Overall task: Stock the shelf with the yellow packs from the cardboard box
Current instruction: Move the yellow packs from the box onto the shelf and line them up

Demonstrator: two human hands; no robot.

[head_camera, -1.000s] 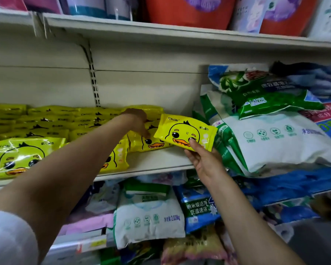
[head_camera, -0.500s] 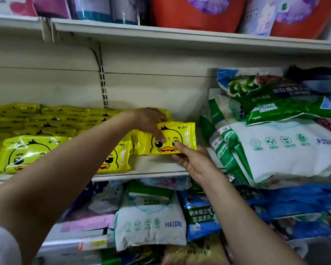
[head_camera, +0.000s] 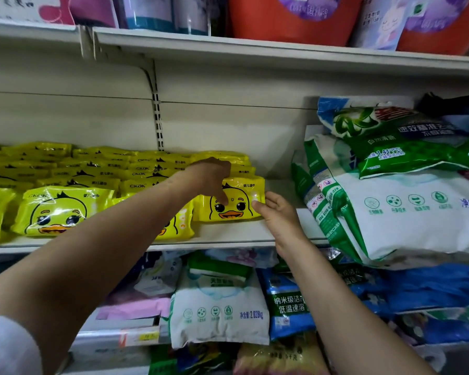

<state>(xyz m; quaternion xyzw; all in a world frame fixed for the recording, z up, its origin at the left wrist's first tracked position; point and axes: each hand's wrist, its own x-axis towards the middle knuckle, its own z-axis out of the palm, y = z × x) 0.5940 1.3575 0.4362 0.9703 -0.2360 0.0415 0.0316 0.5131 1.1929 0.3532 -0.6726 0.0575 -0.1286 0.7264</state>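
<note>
Placing step, near done. Yellow duck pack [head_camera: 234, 200] stood upright on shelf [head_camera: 228, 234], front row, right end of yellow stock [head_camera: 92, 169], well apart from white-green detergent bag [head_camera: 406, 209]. Left hand [head_camera: 210, 175] draped over pack top, fingers pressing its face. Right hand [head_camera: 275, 212] loosely spread, fingertips touching pack's right edge, gripping nothing. Best finished by nudging flush with neighbour, face forward, then letting go slowly to avoid toppling. Cardboard box not seen.
</note>
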